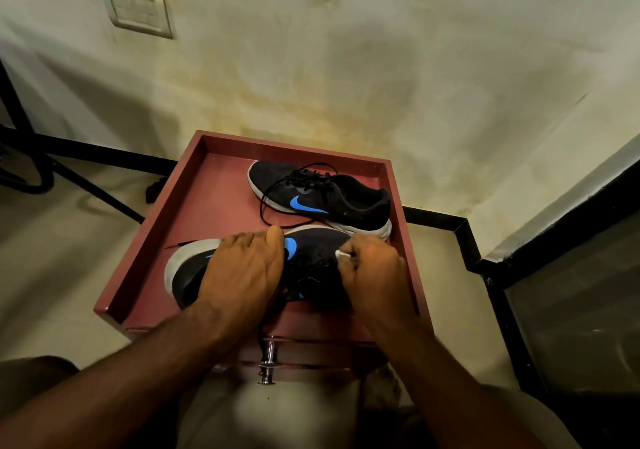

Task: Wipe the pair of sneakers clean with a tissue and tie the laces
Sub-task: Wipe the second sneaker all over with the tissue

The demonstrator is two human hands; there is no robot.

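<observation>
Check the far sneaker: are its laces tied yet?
No, the far sneaker's laces lie loose, trailing over its side onto the tray.

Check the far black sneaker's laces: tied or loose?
Loose. On the far black sneaker with the blue logo, the black laces trail in open loops across the red tray, no bow.

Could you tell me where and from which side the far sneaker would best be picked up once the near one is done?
Probably by the heel collar of the far sneaker, coming from above on its right end. It lies with its toe to the left, heel toward the tray's right wall, its opening facing up and unobstructed. Its loose laces trail over the left part, so gripping there risks snagging.
</observation>
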